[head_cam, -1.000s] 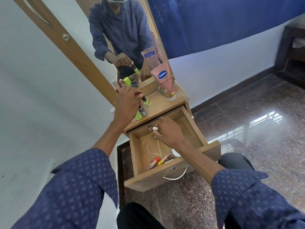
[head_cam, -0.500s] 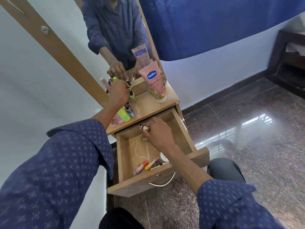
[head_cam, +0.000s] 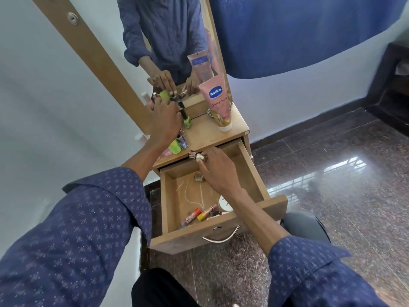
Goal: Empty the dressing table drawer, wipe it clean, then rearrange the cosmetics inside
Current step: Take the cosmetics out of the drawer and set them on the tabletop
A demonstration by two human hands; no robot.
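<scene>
Left hand [head_cam: 163, 122] setting green nail-polish bottle [head_cam: 187, 122] on dresser top [head_cam: 205, 136], grip hidden (can't tell), right hand [head_cam: 218, 171] pinching small metallic item [head_cam: 195, 155] over open drawer [head_cam: 221, 231], w/ lip balms [head_cam: 199, 214] inside.

We see matt pale wood on the drawer [head_cam: 223, 237], with a shiny curved metal handle [head_cam: 221, 239] below our right hand [head_cam: 218, 171]. Right of it, the floor [head_cam: 332, 173] is glossy speckled stone; the pink tube [head_cam: 219, 103] looks smooth plastic.
</scene>
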